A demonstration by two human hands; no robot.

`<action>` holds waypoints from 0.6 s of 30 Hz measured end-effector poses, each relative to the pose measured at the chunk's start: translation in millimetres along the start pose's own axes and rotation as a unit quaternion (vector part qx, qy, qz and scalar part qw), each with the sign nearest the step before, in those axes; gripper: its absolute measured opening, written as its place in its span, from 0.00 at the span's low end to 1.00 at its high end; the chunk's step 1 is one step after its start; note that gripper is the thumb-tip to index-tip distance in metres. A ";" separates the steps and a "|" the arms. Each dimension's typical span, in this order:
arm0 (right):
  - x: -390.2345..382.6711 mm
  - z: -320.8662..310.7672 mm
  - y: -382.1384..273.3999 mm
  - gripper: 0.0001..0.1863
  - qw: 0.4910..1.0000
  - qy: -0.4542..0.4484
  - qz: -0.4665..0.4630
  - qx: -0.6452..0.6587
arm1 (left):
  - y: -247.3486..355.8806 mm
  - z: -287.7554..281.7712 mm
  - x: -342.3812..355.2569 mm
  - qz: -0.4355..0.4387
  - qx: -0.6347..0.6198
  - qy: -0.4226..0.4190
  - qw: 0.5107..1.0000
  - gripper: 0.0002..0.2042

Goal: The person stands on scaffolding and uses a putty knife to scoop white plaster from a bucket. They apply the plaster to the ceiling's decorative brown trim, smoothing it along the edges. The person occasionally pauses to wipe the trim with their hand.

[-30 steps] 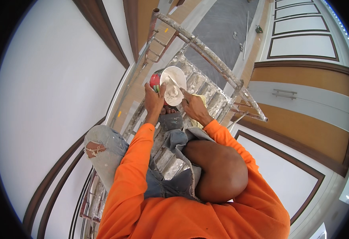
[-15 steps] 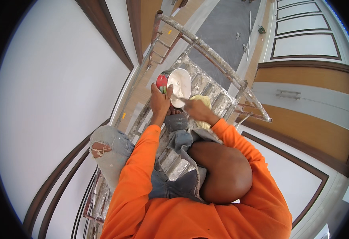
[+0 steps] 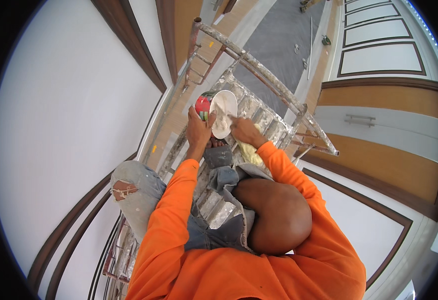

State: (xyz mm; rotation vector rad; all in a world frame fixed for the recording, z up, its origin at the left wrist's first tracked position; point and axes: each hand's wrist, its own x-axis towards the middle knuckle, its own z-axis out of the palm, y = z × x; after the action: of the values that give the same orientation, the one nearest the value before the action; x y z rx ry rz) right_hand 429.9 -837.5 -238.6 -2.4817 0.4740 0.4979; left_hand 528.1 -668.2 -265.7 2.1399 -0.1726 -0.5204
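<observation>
My left hand (image 3: 199,129) is wrapped round the side of a tub (image 3: 203,106) with a red, green and dark outside. Its white mouth is tipped toward me, and thick white paste (image 3: 222,116) lies inside. At the tub's right rim my right hand (image 3: 245,131) is closed, fingers pressed together, on a thin tool that reaches into the paste. Most of that tool is hidden by the fingers and smeared with white, so its exact kind is unclear. A pale yellow cloth or bag (image 3: 249,154) lies on the platform below my right hand.
I squat on a paint-spattered scaffold platform (image 3: 249,106). A metal scaffold frame (image 3: 264,67) rises at its far end. A white wall (image 3: 79,100) stands close on my left; orange-and-white cabinet doors (image 3: 379,120) are on the right. A person's legs (image 3: 307,4) show at the far top.
My right hand has shifted slightly at the tub's rim, uncovering more of the yellow cloth or bag below it. The tool has moved in the paste. Legs show more at the far top.
</observation>
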 end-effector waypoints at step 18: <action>24.3 -29.1 5.5 0.23 0.998 0.010 -0.052 -0.032 | -0.5 0.9 5.9 -0.006 -0.030 0.003 1.000 0.41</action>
State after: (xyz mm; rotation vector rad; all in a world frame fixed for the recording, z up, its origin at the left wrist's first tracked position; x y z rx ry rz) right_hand 455.7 -864.2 -229.4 -2.5597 0.3390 0.4524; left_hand 533.0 -670.4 -268.3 2.0844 -0.1391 -0.5194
